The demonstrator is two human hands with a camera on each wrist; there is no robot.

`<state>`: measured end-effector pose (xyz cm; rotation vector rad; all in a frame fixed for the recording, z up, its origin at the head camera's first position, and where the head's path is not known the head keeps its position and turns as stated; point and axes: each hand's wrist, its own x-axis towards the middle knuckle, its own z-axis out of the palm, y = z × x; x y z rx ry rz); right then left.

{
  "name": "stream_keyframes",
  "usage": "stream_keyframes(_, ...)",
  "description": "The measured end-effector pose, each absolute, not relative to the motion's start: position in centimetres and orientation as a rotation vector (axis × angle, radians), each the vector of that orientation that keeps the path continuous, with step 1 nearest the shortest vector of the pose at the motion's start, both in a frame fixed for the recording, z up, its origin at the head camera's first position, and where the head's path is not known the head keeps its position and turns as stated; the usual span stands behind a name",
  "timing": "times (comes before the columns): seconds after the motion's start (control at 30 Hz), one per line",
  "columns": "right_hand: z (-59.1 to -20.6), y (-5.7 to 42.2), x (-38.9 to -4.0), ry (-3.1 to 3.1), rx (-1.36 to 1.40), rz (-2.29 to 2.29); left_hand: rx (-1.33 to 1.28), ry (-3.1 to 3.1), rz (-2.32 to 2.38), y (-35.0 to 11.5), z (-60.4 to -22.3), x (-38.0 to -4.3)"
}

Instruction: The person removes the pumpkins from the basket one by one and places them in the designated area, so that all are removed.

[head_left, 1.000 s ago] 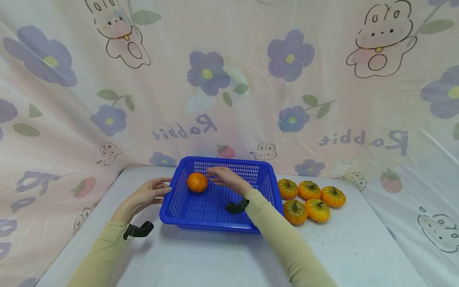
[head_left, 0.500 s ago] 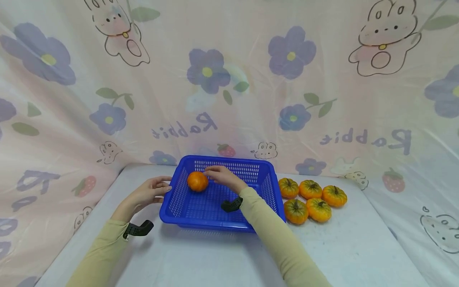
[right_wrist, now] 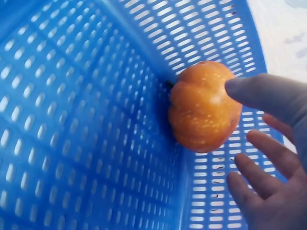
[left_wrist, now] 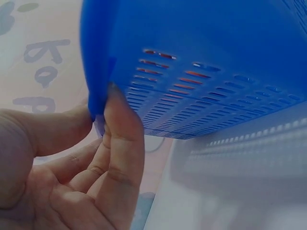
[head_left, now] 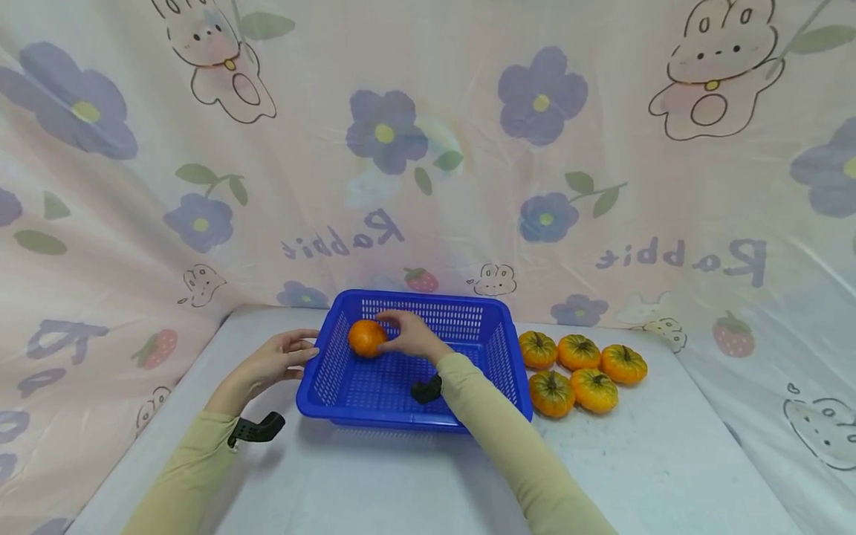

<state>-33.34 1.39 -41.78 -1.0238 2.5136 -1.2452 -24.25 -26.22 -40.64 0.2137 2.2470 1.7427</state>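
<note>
While the left hand (head_left: 277, 362) holds the side of the blue basket (head_left: 468, 420), thumb and fingers pinching its rim, the right hand (head_left: 411, 336) reaches inside with fingers spread loose around the pumpkin (head_left: 366, 338), one fingertip on it but no real grip. The pumpkin sits in the far left corner, against the wall. It looks like the putting-in step, with the hand at the pumpkin. Five more pumpkins (head_left: 578, 369) wait on the table (head_left: 655, 461), right of the basket; fetching one means lifting the hand clear over the rim.
</note>
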Motion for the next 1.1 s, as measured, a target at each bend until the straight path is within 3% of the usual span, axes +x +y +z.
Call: stream_keyframes(1.1,-42.9,-1.2,-34.4,2.613,-1.055,-1.013,0.195,2.262,1.721,-26.3,-40.6,-24.5)
